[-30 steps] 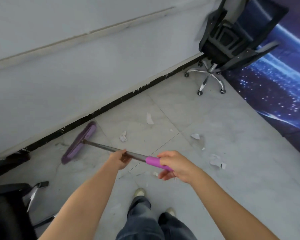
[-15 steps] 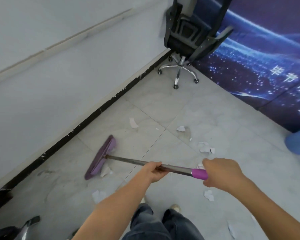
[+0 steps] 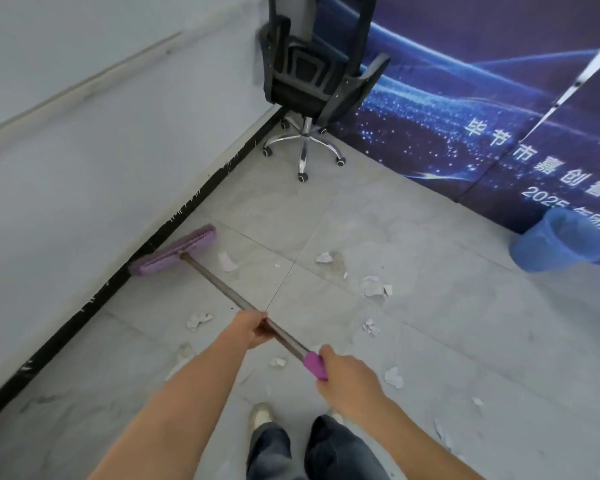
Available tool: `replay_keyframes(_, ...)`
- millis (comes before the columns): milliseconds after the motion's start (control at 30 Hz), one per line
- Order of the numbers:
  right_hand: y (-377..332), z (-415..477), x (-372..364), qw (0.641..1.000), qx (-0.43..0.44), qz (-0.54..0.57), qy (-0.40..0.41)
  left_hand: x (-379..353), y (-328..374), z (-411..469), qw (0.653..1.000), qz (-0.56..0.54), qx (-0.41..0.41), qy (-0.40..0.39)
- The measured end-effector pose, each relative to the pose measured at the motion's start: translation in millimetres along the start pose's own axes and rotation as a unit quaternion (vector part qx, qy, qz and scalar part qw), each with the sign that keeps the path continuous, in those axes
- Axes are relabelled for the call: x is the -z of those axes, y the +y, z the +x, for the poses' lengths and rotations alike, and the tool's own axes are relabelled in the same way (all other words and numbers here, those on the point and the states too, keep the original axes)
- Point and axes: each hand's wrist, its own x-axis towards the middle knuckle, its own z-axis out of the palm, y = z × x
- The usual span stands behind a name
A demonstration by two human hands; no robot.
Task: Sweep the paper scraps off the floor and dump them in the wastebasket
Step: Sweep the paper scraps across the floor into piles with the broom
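I hold a broom with both hands. Its purple head [image 3: 174, 251] lies on the grey tile floor against the black skirting at the left wall. My left hand [image 3: 252, 327] grips the metal shaft [image 3: 222, 289] midway. My right hand [image 3: 347, 375] grips the purple end of the handle [image 3: 313, 363]. White paper scraps lie scattered on the tiles: one [image 3: 226, 261] just right of the broom head, one [image 3: 199, 320] left of my left hand, a larger one [image 3: 373, 287] further right, several more near my feet. A blue wastebasket [image 3: 561, 244] stands at the right by the banner.
A black office chair [image 3: 309, 84] on a chrome wheeled base stands in the corner. A dark blue printed banner [image 3: 482, 98] covers the right wall. The pale wall [image 3: 84, 150] runs along the left. My shoes and trouser legs [image 3: 291, 445] are at the bottom.
The view has swung right, bringing the blue wastebasket into sight. The broom head has gone forward along the skirting, leaving a scrap behind it by my left hand.
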Motion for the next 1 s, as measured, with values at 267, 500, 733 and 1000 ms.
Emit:
replay_keyframes(267, 10.3, -16.2, -35.9, 0.997, -0.006, -0.024, -0.067, -5.0, -51.2, 14.7, 0.995, 0.055, 0.084, -0.010)
replay_keyframes(500, 109.8, -88.7, -8.8, 0.997, -0.048, -0.019, -0.060, -62.9, -118.6, -17.6, 0.983, -0.010, 0.171, -0.065)
replay_keyframes(733, 146.4, -128.1, 7.0, 0.999, -0.042, -0.004, -0.019, -68.4, -144.4, -38.5, 0.973, -0.117, 0.190, -0.066)
replay_keyframes(1000, 60.7, -33.1, -31.3, 0.977, 0.183, -0.104, -0.041, 46.6, -102.2, -23.0, 0.982, -0.162, 0.074, 0.065)
